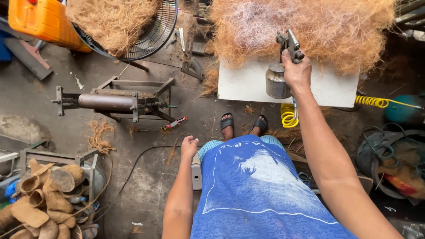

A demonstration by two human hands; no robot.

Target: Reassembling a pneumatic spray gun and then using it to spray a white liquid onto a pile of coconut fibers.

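The right hand (295,71) is stretched forward and clenched around the grip of a metal spray gun (283,66), whose round steel cup hangs just below the fist over a white board (327,88). A heap of brown coconut fibre (305,26) lies on the far part of the board, and the gun's head sits against the near edge of that heap. A coiled yellow hose (288,116) drops from the gun towards the floor and runs off to the right. The left hand (189,146) hangs low beside the hip with the fingers loosely curled, grasping nothing. Below, two feet in black sandals (243,123) stand on the concrete just short of the board. To the left stands a steel roller frame (115,101), further up a round fan guard (152,33) heaped with fibre beside an orange jerrycan (44,20), and in the lower left corner a pile of fibre pots (44,199)
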